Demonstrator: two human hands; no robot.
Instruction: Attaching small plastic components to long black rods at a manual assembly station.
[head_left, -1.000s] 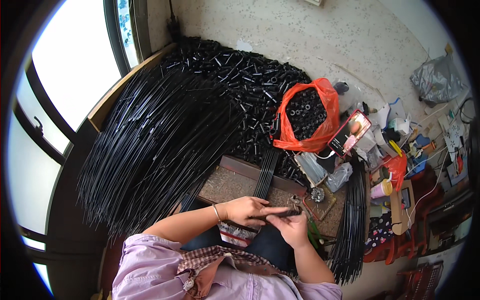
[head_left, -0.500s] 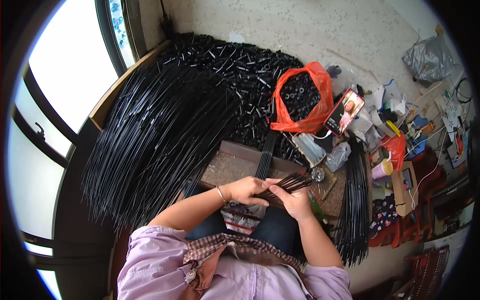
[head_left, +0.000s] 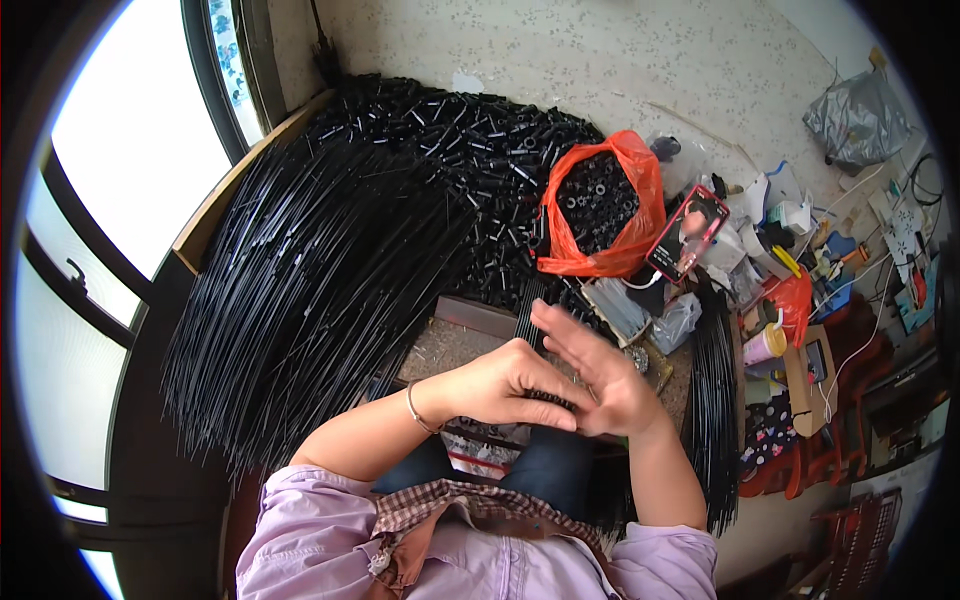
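Note:
Above my lap, my left hand (head_left: 522,385) is closed round a bunch of thin black rods, with the thumb along its near side. Only a short dark strip of the bunch shows between thumb and fingers. My right hand (head_left: 605,378) is open, its fingers stretched out and slightly blurred, and its palm meets the tips of my left fingers. The rod ends at the palm are hidden. Just beyond my hands, a row of thin black rods (head_left: 528,303) runs over a low metal edge (head_left: 478,318) on the brown worktop (head_left: 440,350).
Long black rods (head_left: 300,290) fan out at left. Behind them lies a heap of short black tubes (head_left: 450,130). A red plastic bag (head_left: 648,170) holds small black parts. Right of it are a phone (head_left: 688,232), a cup (head_left: 765,345) and another rod bundle (head_left: 712,390).
My right hand has let go of the rods and opened, fingers now extended. The bunch has turned and is mostly hidden in my left hand. Both hands have come slightly nearer the camera.

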